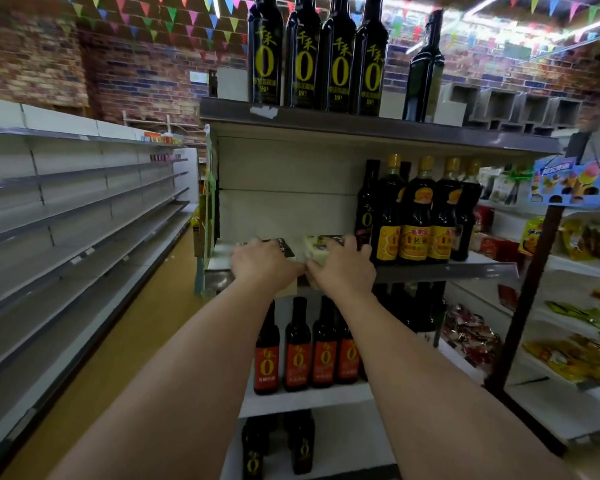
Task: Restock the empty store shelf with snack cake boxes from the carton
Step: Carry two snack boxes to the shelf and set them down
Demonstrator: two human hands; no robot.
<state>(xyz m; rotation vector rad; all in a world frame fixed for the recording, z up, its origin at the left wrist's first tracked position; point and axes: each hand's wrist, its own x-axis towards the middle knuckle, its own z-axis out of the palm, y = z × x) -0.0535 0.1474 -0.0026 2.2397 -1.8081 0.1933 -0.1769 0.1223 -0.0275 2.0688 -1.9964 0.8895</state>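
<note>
A pale yellow and black snack cake box (310,249) lies flat on the middle shelf (465,270) of the end rack, in the open space left of the sauce bottles. My left hand (262,263) grips the box's left part, fingers curled over its top. My right hand (343,266) grips its right part the same way, close to the nearest bottle. Both hands hide most of the box. The carton is out of view.
Dark sauce bottles (418,216) fill the right half of the same shelf. More bottles stand on the top shelf (326,57) and on the shelf below (305,348). Long bare shelves (66,216) run along the left aisle. Snack packets (575,362) fill racks at right.
</note>
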